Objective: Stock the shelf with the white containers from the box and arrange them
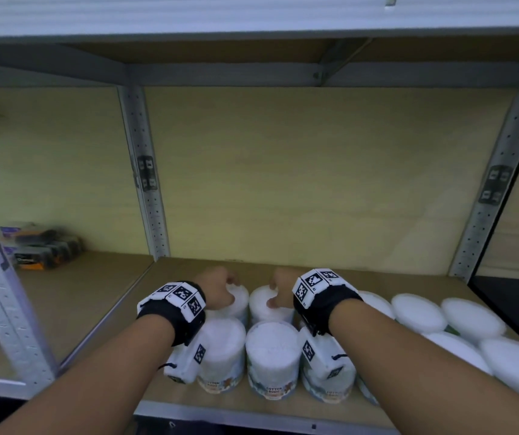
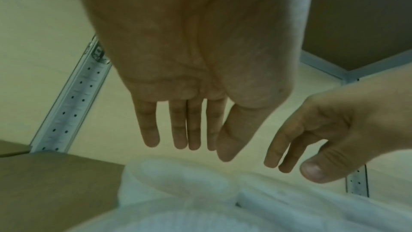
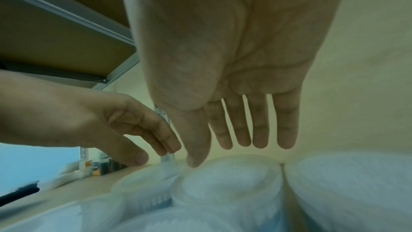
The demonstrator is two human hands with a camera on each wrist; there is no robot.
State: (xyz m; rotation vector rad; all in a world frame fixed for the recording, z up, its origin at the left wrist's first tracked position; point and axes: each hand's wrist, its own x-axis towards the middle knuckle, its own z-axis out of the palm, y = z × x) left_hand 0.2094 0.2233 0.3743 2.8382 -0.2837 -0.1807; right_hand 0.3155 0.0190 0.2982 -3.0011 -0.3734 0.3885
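Metal-frame shelf [image 1: 189, 312] with a wooden deck and a pale plywood back panel [image 1: 314, 171]; dim, bluish light. White containers [image 1: 273, 356] stand upright near the front edge, from 6 o'clock round to 4 o'clock, packed side by side in a front row and a back row. The box is not in view. A pile of dark and orange packets [image 1: 46, 249] lies at 9 o'clock in the next bay, well apart.

The left hand [image 1: 218, 291] is over the back-row left container [image 1: 239, 301]; the right hand [image 1: 281, 290] is over the back-row right container [image 1: 267, 304]. In the wrist views both hands are released, fingers straight and slightly spread, palms down; the right thumb tip appears to touch a lid [image 3: 229, 170], while the left fingertips [image 2: 180, 140] seem just above theirs. Neither hand grasps anything.

Judgement: the step in hand is aligning the back row.

Risks from here:
- The containers are tall and look light. A push high on the lid could tip one rather than slide it.
- The rows touch. A push toward 6 o'clock would pass into the front row, which stands near the edge, and one could drop off.
- A sideways push toward 3 o'clock could disturb the group there, whose tops look tilted in the head view; lens distortion cannot be ruled out.
- The wrist units hang low over the front row and could clip a lid if the hands draw back.
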